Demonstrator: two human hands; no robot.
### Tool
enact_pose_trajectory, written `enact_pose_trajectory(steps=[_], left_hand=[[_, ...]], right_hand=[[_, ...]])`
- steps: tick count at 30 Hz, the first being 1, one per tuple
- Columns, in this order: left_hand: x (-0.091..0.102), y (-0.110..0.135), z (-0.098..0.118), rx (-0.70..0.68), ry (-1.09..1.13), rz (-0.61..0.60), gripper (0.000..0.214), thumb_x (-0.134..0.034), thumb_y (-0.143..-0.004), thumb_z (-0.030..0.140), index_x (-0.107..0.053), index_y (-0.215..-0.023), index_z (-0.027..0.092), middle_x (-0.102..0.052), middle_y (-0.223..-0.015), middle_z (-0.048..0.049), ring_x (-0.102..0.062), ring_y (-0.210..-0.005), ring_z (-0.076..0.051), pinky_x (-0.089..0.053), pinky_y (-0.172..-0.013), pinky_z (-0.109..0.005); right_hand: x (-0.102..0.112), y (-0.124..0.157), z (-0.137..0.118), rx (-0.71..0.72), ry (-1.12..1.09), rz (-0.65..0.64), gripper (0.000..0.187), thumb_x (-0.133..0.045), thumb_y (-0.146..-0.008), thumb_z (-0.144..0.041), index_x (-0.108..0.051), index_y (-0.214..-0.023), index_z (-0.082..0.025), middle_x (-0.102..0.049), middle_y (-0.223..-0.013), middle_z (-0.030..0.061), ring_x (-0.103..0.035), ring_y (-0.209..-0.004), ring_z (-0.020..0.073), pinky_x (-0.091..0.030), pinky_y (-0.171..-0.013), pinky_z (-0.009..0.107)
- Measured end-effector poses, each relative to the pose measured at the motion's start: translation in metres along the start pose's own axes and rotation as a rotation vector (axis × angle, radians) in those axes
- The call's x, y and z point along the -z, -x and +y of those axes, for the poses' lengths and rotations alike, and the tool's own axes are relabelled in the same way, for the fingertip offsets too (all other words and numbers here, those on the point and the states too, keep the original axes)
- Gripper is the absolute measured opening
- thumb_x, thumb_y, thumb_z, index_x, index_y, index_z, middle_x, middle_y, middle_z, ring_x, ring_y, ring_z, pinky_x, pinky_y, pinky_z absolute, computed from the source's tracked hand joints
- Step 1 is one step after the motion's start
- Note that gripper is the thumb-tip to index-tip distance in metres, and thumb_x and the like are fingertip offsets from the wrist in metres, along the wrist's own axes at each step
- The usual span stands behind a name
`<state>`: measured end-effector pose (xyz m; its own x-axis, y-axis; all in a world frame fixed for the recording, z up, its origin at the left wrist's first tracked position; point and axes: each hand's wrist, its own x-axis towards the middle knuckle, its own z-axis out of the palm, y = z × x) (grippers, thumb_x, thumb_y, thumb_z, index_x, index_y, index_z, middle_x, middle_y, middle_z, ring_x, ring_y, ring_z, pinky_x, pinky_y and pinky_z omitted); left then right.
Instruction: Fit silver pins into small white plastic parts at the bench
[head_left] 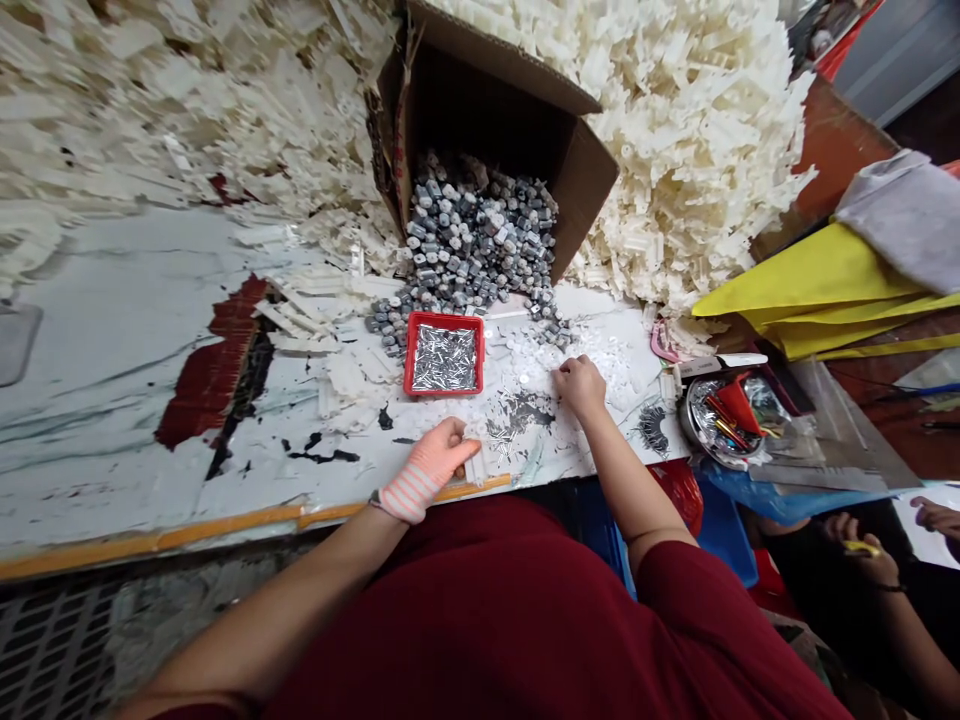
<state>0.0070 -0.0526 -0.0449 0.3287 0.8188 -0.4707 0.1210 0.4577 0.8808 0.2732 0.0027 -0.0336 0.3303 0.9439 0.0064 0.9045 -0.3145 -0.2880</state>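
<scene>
Plastic strip (474,468), pale, half hidden, is pinched in your knit-gloved left hand (429,466) at the front edge of the table (97,330); your bare right hand (582,386) curls near round white discs (524,379), fingertips obscured, grip impossible to tell.

No text is legible: the reddish printing on the open brown cardboard box (586,190) and the tiny dark marks on the long, flat white object (726,363) cannot be made out.
</scene>
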Motion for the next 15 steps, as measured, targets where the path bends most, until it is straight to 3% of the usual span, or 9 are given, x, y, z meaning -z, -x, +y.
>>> enact_pose_trajectory(steps=[3,7,12,15], left_hand=[[-0.001,-0.002,-0.003,0.014,0.029,-0.020,0.025,-0.064,-0.066,0.033,-0.047,-0.078,0.020,-0.050,-0.053,0.0066,-0.050,-0.046,-0.013,-0.037,-0.044,-0.022],[-0.004,-0.004,-0.004,0.067,0.151,-0.062,0.030,-0.065,-0.064,0.035,-0.046,-0.081,0.020,-0.054,-0.060,0.0047,-0.053,-0.049,-0.014,-0.037,-0.043,-0.022],[-0.008,-0.006,-0.004,0.097,0.214,-0.078,0.032,-0.067,-0.062,0.034,-0.046,-0.080,0.019,-0.057,-0.063,0.0032,-0.055,-0.052,-0.014,-0.038,-0.044,-0.022],[-0.010,-0.008,-0.005,0.102,0.234,-0.053,0.032,-0.068,-0.060,0.033,-0.048,-0.081,0.019,-0.056,-0.063,0.0032,-0.055,-0.052,-0.014,-0.039,-0.044,-0.022]], right_hand=[[0.000,0.000,0.005,0.025,0.049,-0.015,0.016,-0.053,-0.087,-0.031,-0.065,-0.086,-0.020,-0.062,-0.098,0.0094,-0.055,-0.098,0.0227,-0.043,-0.075,0.030],[0.000,0.003,0.011,-0.038,-0.112,-0.011,0.019,-0.050,-0.087,-0.031,-0.064,-0.093,-0.020,-0.067,-0.095,0.0057,-0.060,-0.087,0.0195,-0.045,-0.079,0.031],[-0.004,0.001,0.016,-0.056,-0.491,0.014,0.027,-0.050,-0.077,-0.023,-0.062,-0.101,-0.017,-0.068,-0.089,0.0046,-0.061,-0.076,0.0159,-0.050,-0.076,0.032],[-0.011,0.013,-0.004,-0.068,-0.815,-0.099,0.022,-0.057,-0.074,-0.029,-0.063,-0.091,-0.016,-0.066,-0.078,0.0030,-0.062,-0.067,0.0157,-0.053,-0.064,0.030]])
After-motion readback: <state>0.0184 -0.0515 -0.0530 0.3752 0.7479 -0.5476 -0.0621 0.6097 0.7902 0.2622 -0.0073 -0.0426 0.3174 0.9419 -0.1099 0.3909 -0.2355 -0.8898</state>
